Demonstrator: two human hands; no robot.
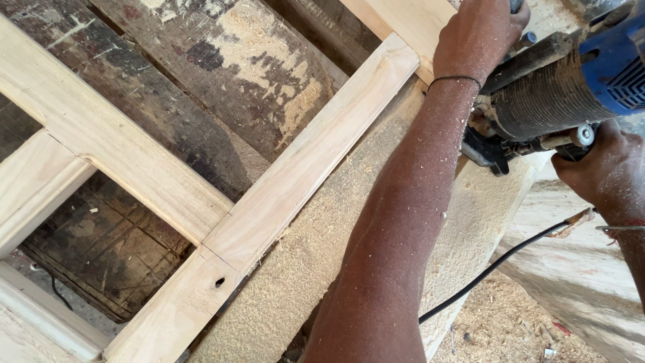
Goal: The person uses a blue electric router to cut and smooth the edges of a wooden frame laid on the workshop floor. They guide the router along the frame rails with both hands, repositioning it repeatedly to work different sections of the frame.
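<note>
A pale wooden frame (pixel 295 181) of joined rails lies across a dark, worn workbench. At the top right, a power router with a blue body and a black ribbed motor housing (pixel 557 94) sits on the frame's far end. My left hand (pixel 478 35) reaches over the rail and grips the tool's far side, with the forearm dusted in sawdust. My right hand (pixel 598 168) holds the tool's near side by a metal knob. A black power cord (pixel 497 265) trails down from the tool.
Sawdust (pixel 322 269) coats a wide board beside the frame and piles on the ground at the bottom right. The dark stained bench top (pixel 222 74) shows through the frame's openings. One rail has a small hole (pixel 220 282) near its joint.
</note>
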